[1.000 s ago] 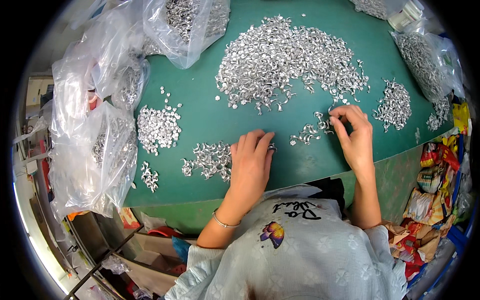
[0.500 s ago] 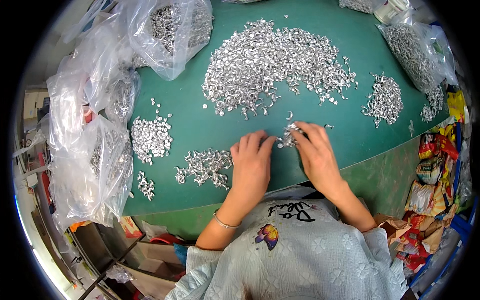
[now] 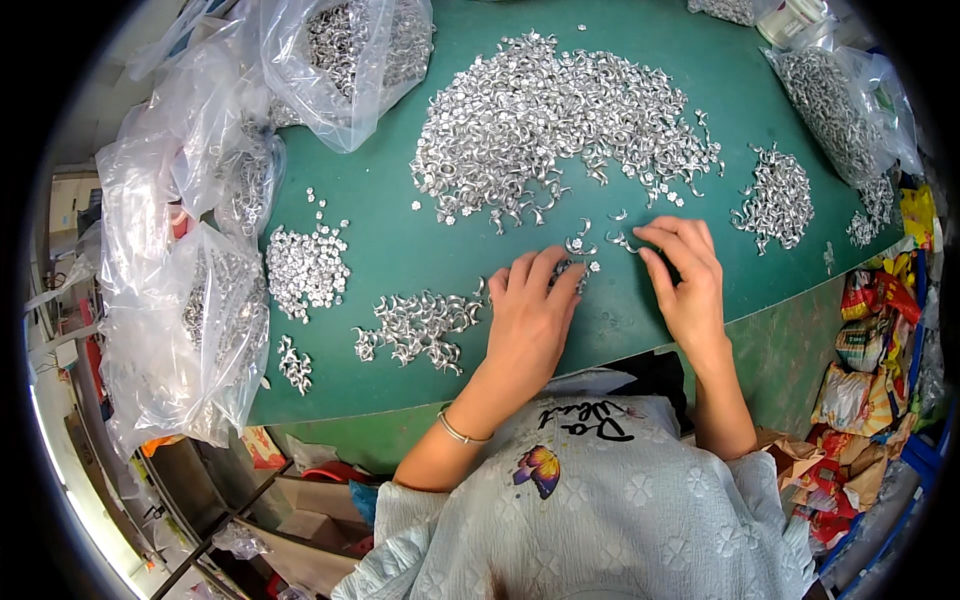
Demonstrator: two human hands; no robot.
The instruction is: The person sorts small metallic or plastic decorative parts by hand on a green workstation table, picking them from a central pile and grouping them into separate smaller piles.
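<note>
My left hand [image 3: 533, 312] rests low over the green tabletop, its curled fingers closed round a few small silver metal pieces [image 3: 590, 268] that stick out past the fingertips. To the right, my right hand [image 3: 688, 280] has its thumb and forefinger apart, beside a curved silver piece [image 3: 624, 243] that lies at the fingertips. Several loose curved pieces [image 3: 585, 226] lie between the hands and the big heap [image 3: 540, 120] of mixed curved and flower-shaped pieces. Left of my left hand is a small pile of curved pieces [image 3: 415, 328].
A pile of flower-shaped pieces [image 3: 305, 270] lies at the left, near a few more curved bits [image 3: 294, 366]. Clear plastic bags [image 3: 190, 330] line the left edge. On the right are another curved-piece pile [image 3: 776, 200] and a filled bag [image 3: 830, 110]. Colourful packets [image 3: 855, 395] sit below.
My right hand has moved right, away from the small cluster, and its fingers have spread. My left hand has shifted right onto the cluster. Loose pieces now lie scattered between them.
</note>
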